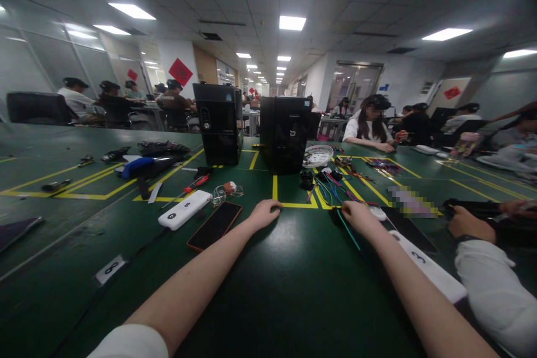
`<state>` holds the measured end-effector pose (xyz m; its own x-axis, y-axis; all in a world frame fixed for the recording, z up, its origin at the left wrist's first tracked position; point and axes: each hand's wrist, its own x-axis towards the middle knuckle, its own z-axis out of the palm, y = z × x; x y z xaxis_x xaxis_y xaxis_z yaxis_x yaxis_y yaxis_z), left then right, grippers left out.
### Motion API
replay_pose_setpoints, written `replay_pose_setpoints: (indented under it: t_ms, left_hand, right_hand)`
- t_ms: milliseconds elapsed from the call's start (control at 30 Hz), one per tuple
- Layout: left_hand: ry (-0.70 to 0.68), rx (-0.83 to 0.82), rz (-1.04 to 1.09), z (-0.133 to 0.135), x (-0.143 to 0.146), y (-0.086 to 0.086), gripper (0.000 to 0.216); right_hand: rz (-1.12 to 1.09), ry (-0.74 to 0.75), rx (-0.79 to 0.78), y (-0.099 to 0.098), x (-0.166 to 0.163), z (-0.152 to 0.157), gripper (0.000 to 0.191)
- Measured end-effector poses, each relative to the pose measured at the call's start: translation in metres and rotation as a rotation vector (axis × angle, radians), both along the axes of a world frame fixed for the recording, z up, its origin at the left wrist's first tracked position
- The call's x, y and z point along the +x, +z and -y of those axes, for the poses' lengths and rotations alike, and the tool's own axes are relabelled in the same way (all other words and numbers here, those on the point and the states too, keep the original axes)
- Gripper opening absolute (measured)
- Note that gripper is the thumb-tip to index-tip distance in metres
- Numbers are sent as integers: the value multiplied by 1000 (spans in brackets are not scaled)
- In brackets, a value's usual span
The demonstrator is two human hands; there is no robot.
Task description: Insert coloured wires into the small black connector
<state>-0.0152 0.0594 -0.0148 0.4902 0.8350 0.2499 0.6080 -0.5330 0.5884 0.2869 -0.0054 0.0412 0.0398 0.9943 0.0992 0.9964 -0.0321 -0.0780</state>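
Note:
My left hand (265, 212) rests on the green table, its fingers loosely bent and nothing visible in it. Beside that forearm lies a dark smartphone (216, 226) in a brown case. My right hand (357, 215) is closed at the near end of a bundle of coloured cables (329, 184). A green cable (349, 230) trails from beside its fingertips toward me; the fingers partly hide the grip. Just beyond my hands stand two black computer towers, one at centre (289, 137) and one further left (218, 126).
A white power strip (184, 210) and red screwdriver (196, 183) lie left; another white strip (432, 268) lies under my right forearm. A white basket (318, 155) sits behind the cables. A co-worker's hand (472, 226) is close on the right. Another person (371, 123) sits across.

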Motion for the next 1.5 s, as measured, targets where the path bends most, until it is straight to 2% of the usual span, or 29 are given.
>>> replay_pose_setpoints:
  t_ms: [167,267,400,567,900,1067,1200,1300,1500]
  left_hand:
    - [16,-2,28,-1,0,-3,32]
    - [23,-30,36,-3,0,-4,41]
    - [16,-54,12,-6,0,-4,54]
    - [58,-49,13,-6,0,-2,56]
    - [122,-58,64,-6,2,-4,61]
    - [202,6,-10,-6,4,-5,57]
    - [261,42,-88,-3,5,-3,46]
    - [249,55,-119,-1,5,-1,37]
    - [208,43,-127,1,4,0,38]
  right_hand:
    - [-53,381,82,-11,-73,-2,18]
    - [2,492,100,-14,-110,-11,21]
    - [111,554,78,-10,-141,-33,22]
    - [110,496,88,-7,-158,-49,25]
    - [58,420,185,-16,-152,-32,22]
    - [109,248,229,-30,-166,-25,21]
    - [88,173,297,-47,-176,-21,26]
    - [78,174,359,-55,-175,-23,28]
    - [40,208,375,-56,-159,-34,30]
